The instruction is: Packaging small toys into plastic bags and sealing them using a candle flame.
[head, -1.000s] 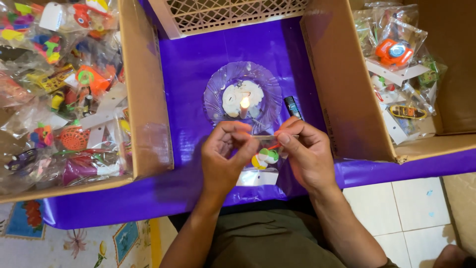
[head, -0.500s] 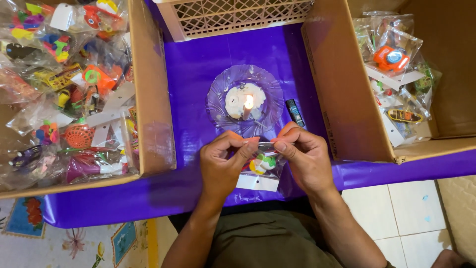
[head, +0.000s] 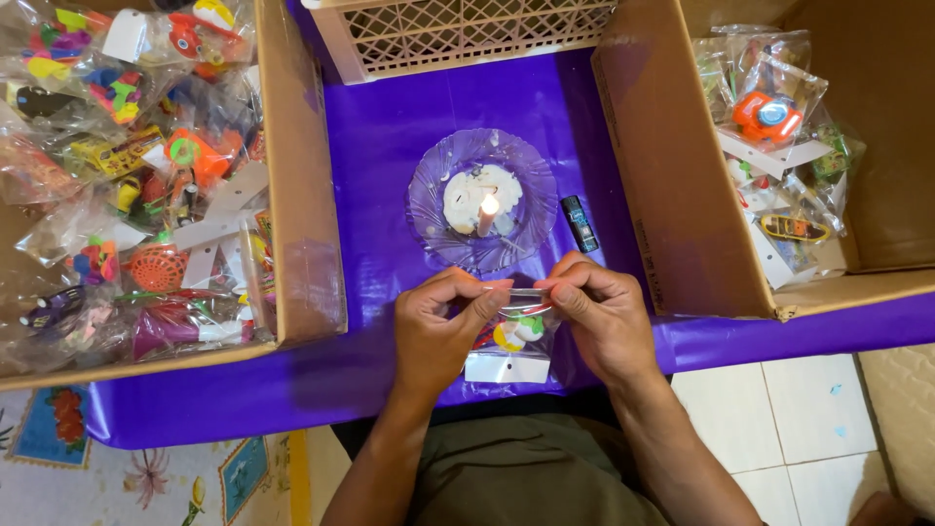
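My left hand [head: 443,331] and right hand [head: 606,317] both pinch the top edge of a small clear bag [head: 514,341], fingers closed narrow on it. The bag holds a little yellow, white and green toy; a white card closes its lower end. It hangs between my hands over the near edge of the counter [head: 380,156], which is covered in purple sheet. Just beyond the bag stands a clear glass plate [head: 433,200] with a lit candle [head: 486,212]. A small dark lighter [head: 580,223] lies right of the plate. Cardboard boxes of bagged toys sit at the left [head: 304,195] and right [head: 662,195] edges. A lattice basket [head: 467,34] is at the far edge.
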